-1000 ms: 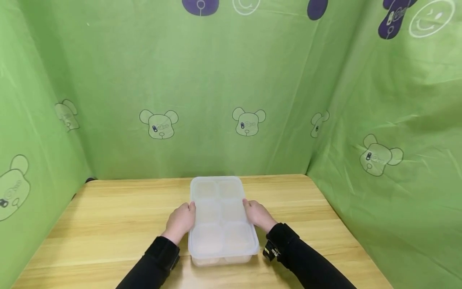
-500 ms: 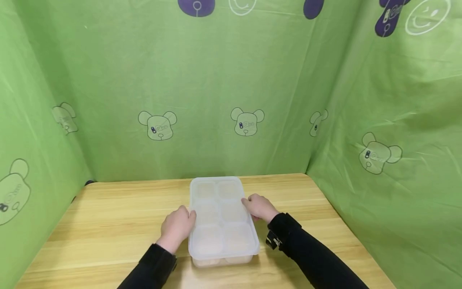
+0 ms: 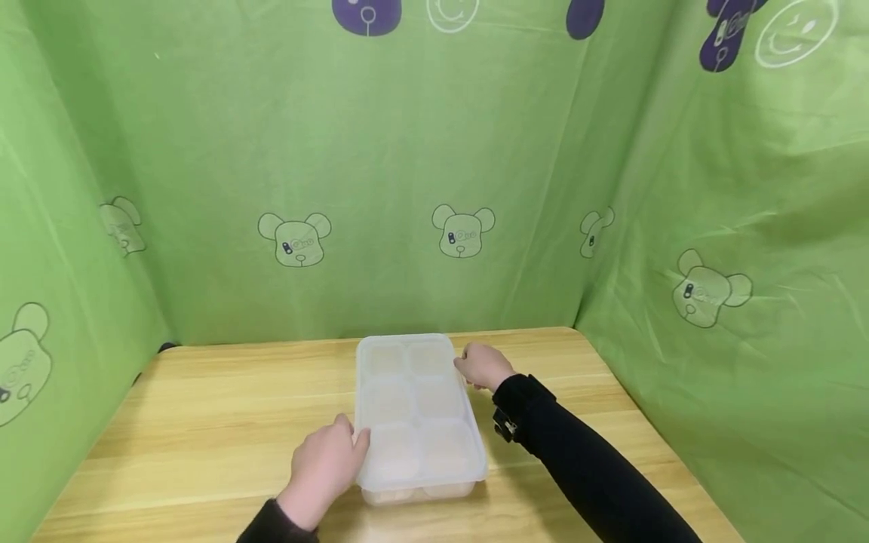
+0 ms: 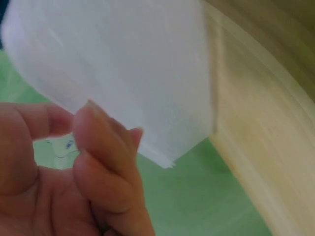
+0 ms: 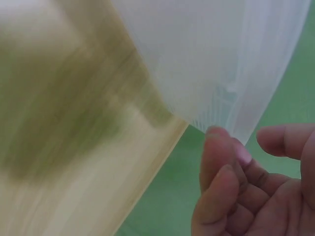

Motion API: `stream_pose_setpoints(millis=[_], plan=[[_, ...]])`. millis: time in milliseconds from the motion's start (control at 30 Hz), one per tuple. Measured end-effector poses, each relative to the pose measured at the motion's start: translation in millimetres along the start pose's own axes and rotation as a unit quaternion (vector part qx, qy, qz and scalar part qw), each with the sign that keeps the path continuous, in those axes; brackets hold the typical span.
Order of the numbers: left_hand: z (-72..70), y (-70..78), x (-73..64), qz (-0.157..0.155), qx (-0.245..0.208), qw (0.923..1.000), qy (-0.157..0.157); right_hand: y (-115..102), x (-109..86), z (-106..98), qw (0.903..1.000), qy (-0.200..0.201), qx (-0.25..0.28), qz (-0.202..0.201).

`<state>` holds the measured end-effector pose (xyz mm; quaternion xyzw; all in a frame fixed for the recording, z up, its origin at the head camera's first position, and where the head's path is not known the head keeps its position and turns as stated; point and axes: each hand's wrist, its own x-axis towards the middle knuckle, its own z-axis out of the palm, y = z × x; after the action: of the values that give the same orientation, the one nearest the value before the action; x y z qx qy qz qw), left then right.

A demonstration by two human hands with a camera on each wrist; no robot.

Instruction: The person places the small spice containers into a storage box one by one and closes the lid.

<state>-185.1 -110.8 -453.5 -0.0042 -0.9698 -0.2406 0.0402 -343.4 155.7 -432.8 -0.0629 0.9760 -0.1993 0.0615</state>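
Note:
A flat box with a frosted white lid point(image 3: 414, 407) stands on the wooden table, its long side running away from me. Six squarish shapes show faintly through the lid, and the clear base point(image 3: 417, 494) is seen at the near end. My left hand point(image 3: 329, 456) is at the left edge near the front corner, thumb over the rim and bent fingers point(image 4: 98, 147) close against it. At the far right edge, my right hand point(image 3: 485, 366) has bent fingertips point(image 5: 219, 147) touching the rim, while the thumb stands slightly apart from them. The box's contents are unclear.
The pale wooden table point(image 3: 224, 422) extends to both sides of the box. Green cloth walls point(image 3: 380, 286) with printed bear heads close off the back and both sides. A small black device point(image 3: 505, 424) is strapped to my right wrist.
My left hand has slid toward me along the box's left edge. My right hand has slid away from me along the right edge. The box has stayed in place with its lid on.

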Motion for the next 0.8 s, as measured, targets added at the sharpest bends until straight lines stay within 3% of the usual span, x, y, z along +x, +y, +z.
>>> stream_pose_setpoints(millis=[167, 333, 500, 600, 800], plan=[[-0.9, 2.8, -22.3, 0.02, 0.014, 0.9995, 0.018, -7, 9.0, -3, 0.9994, 0.008, -0.032, -0.002], [1.9, 6.4, -36.7, 0.031, 0.021, 0.9992, 0.016, -12, 18.0, -10, 0.9977, 0.021, -0.064, 0.009], [4.8, 10.4, -48.7, 0.019, 0.042, 0.9988, 0.014, -17, 30.3, -18, 0.9976, 0.013, -0.068, 0.001], [5.5, 13.2, -55.1, 0.008, 0.053, 0.9985, 0.007, -19, 38.2, -19, 0.9964, 0.028, -0.079, -0.008], [11.1, 13.7, -62.5, 0.0, 0.057, 0.9982, -0.019, -17, 49.4, -6, 0.9966, 0.036, -0.067, -0.032]])
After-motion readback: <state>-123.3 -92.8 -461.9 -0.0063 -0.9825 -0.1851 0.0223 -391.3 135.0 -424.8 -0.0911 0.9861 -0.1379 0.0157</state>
